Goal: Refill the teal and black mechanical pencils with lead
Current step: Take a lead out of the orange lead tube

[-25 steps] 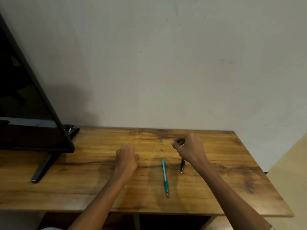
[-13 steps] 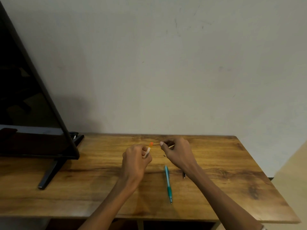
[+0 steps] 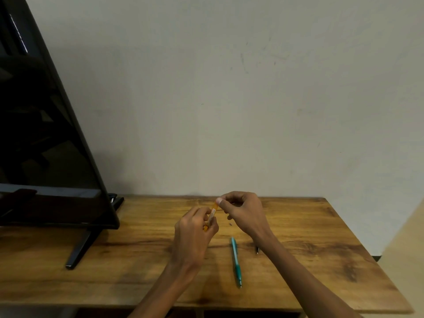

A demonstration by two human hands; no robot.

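A: Going left to right from the black flat monitor [image 3: 46,134] on the brown wooden worktop [image 3: 137,260], what is changing?

B: The left hand [image 3: 195,228] is now gripping a small orange lead tube [image 3: 210,217], raised since a moment ago. The right hand [image 3: 243,212] is pinching its top end, probably uncapping.

A: And the pencils?

B: The slim teal plastic mechanical pencil [image 3: 236,262] is lying untouched right of the tube; the black mechanical pencil [image 3: 257,250] is peeking out beside the right wrist. Refilling is just starting.

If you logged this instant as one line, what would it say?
left hand: grips orange lead tube | right hand: pinches tube's top | teal pencil: on table | black pencil: mostly hidden
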